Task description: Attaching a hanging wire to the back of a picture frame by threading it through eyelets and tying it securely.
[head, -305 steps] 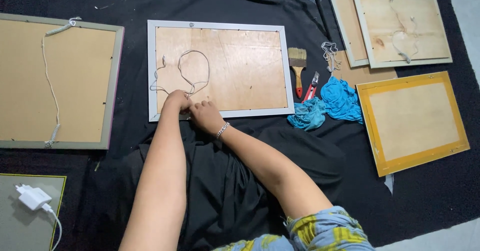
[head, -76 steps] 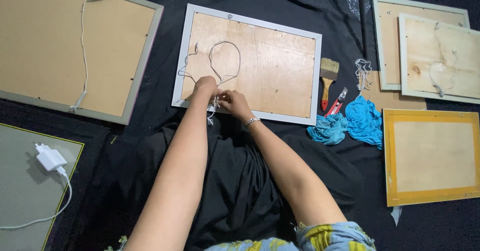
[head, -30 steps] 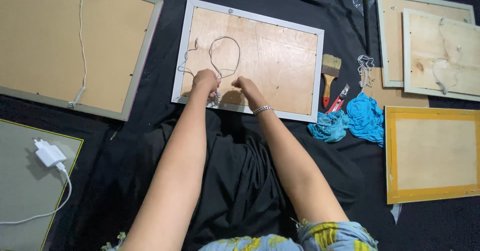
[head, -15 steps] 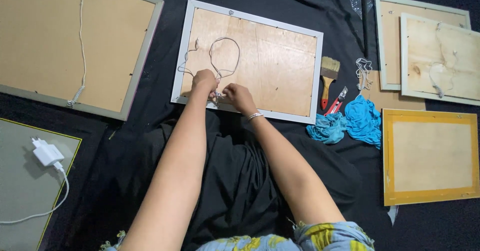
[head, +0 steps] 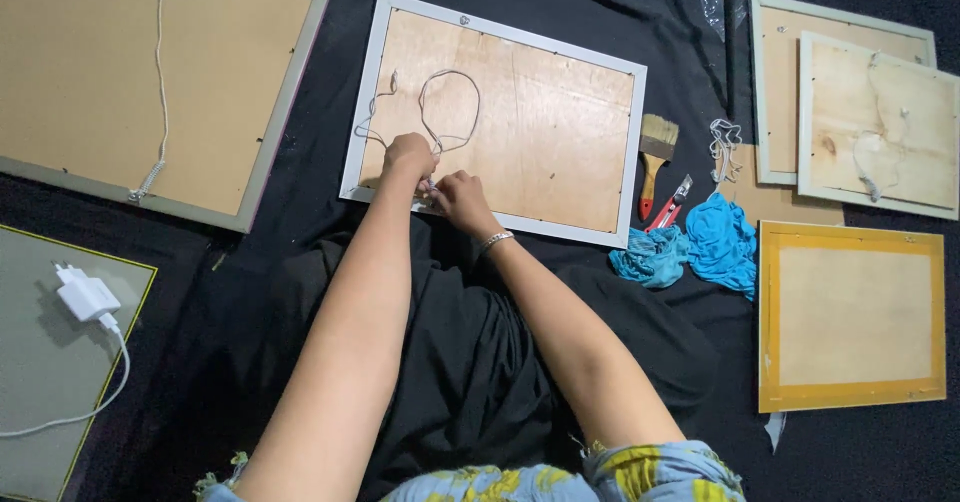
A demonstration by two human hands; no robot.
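A white-framed picture frame (head: 600, 142) lies face down in front of me, its plywood back up. A thin white string (head: 450, 77) loops across the left part of that back. My left hand (head: 408, 155) is closed on the string near the frame's near edge. My right hand (head: 458, 198), with a bracelet on the wrist, pinches the same string right beside it. The two hands touch each other over the frame's lower left part.
A grey-framed board (head: 270, 112) with a cord lies at left, a white charger (head: 85, 295) on a grey panel below it. Right of the frame are a paintbrush (head: 655, 152), a red cutter (head: 672, 202), blue cloths (head: 700, 247), a yellow frame (head: 850, 402) and stacked pale frames (head: 860, 112).
My right hand swung out to the right along the frame's near edge, then came back to my left hand. The string loop has barely shifted.
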